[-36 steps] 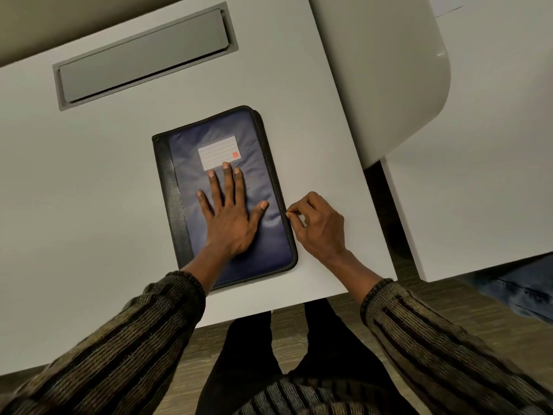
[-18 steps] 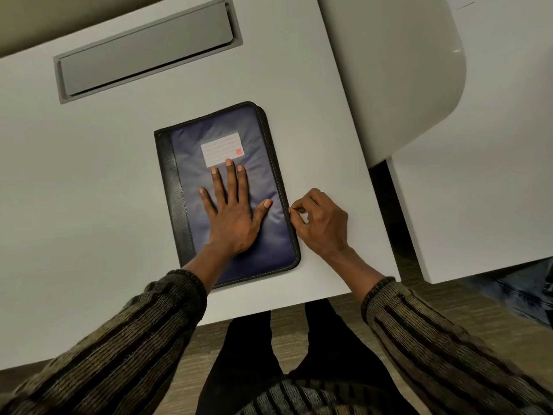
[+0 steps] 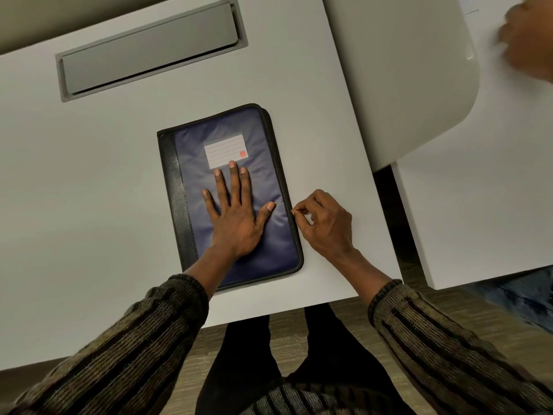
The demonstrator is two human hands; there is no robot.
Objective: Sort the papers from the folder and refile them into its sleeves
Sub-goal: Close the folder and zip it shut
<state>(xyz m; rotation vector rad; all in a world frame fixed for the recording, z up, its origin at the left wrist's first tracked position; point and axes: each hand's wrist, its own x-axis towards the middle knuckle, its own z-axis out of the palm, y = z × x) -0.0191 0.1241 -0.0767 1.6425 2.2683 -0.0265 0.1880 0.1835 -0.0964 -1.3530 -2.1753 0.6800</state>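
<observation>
A closed, zipped navy folder (image 3: 233,187) lies near the desk's (image 3: 89,205) front edge. The left hand (image 3: 236,217) rests flat on its cover, fingers spread, pinning it. The right hand (image 3: 324,224) pinches what looks like the zip pull at the folder's right edge. To unzip cleanly, keep the cover pressed down and draw the pull steadily along the edge, slowing around the corners.

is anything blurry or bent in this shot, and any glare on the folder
Head view: the hand at the top right corner is smeared by motion blur; the folder, left hand and right hand are sharp. Wide-angle lens bows the desk edges. Only a soft sheen on the folder, no hard glare.
</observation>
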